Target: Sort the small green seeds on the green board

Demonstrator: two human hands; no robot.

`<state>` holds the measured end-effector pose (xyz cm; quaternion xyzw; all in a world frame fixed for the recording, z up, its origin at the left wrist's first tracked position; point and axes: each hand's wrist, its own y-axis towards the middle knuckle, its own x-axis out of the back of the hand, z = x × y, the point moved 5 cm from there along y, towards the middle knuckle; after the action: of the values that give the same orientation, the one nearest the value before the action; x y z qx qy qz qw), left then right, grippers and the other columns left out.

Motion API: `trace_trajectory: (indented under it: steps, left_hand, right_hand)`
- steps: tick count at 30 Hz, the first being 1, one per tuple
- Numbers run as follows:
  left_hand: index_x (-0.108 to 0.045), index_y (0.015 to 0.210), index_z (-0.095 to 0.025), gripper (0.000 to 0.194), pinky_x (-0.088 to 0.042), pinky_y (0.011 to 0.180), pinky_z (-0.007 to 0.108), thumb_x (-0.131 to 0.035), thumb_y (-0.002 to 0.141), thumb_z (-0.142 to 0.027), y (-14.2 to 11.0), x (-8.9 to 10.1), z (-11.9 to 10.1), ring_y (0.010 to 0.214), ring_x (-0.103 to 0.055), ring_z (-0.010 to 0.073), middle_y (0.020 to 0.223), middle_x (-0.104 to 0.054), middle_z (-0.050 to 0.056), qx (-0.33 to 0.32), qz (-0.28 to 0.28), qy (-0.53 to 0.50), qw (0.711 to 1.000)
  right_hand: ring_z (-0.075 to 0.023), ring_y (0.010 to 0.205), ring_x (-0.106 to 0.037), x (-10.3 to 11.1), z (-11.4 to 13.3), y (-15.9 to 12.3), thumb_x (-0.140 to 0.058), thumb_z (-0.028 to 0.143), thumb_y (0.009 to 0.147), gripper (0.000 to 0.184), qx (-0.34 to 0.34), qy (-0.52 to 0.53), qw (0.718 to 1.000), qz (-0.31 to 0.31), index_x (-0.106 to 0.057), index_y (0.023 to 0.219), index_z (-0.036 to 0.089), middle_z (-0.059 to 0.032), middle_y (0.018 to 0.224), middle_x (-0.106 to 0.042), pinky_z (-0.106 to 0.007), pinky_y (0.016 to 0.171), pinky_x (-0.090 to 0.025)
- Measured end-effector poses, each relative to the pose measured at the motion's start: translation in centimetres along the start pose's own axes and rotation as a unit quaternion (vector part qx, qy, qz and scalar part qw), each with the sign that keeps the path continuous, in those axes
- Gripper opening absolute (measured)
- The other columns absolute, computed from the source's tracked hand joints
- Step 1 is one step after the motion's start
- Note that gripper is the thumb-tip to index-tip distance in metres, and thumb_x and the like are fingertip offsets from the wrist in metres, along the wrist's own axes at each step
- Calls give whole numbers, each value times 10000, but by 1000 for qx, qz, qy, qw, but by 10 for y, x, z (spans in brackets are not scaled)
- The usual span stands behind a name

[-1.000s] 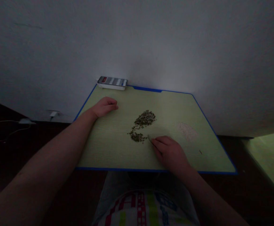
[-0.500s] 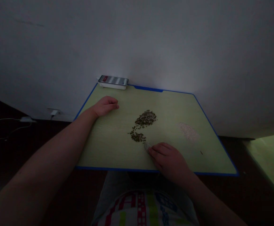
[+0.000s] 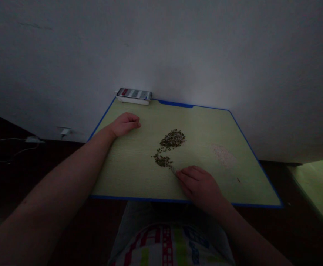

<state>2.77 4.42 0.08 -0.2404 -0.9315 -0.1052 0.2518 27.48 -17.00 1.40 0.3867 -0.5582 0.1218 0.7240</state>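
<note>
My right hand (image 3: 198, 184) is near the front edge of the pale green table. Its fingers are pinched on a small, pale, translucent piece (image 3: 174, 170), mostly covered by the fingers; its kind is not clear. The tip of that piece is at the lower edge of a small scatter of dark green beans or seeds (image 3: 162, 161). Behind this scatter lies a larger heap of mixed dark and light grains (image 3: 172, 139). My left hand (image 3: 125, 124) rests curled on the left part of the table, with nothing visible in it.
The table (image 3: 128, 177) has a blue edge and stands against a wall. A phone (image 3: 135, 94) lies on a white box (image 3: 133, 100) at the back left corner. Pale grains (image 3: 224, 155) and a thin dark sliver (image 3: 238, 180) lie on the right. A plug (image 3: 65, 132) is low on the wall.
The translucent piece in my right hand has turned and shows narrower now. My left hand and the grain piles stay practically as they were; the view has shifted slightly.
</note>
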Motion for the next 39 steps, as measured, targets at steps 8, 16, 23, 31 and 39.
trace_trajectory:
  steps: [8,16,23,31,39]
  left_hand:
    - [-344,492,-205,377,-207,475,253,-596,683,-411,1,0,3,456,-286,74,463,-291,-62,-5,3,-6,1000]
    - [-349,495,-206,363,-201,485,258,-598,677,-398,1,0,2,472,-282,75,482,-281,-59,4,1,-8,1000]
    - [-356,489,-207,365,-202,488,257,-599,668,-412,3,1,5,480,-288,80,488,-285,-56,1,0,0,1000]
    - [-344,488,-210,368,-195,479,255,-598,658,-414,1,1,3,465,-277,73,480,-275,-60,7,-1,-5,1000]
    - [-341,486,-209,380,-209,484,260,-600,671,-416,2,1,2,474,-283,77,488,-274,-61,-8,2,0,1000]
  right_hand:
    - [-224,765,-679,2,1,-1,-499,123,949,263,-13,34,999,-17,-754,1012,102,-116,871,-760,-346,719,-600]
    - [-216,756,-694,2,-9,3,-522,154,952,249,-33,93,995,-24,-760,1010,111,-119,877,-763,-343,681,-601]
    - [-196,758,-718,0,-16,10,-530,159,947,246,-66,125,990,-16,-774,978,142,-101,876,-775,-310,699,-602]
    - [-191,751,-724,-1,-17,15,-559,166,940,228,-72,161,984,-8,-784,967,139,-102,872,-778,-295,697,-593]
    - [-182,764,-725,-1,-17,17,-539,203,966,248,-58,180,982,10,-782,995,164,-93,881,-781,-297,699,-593]
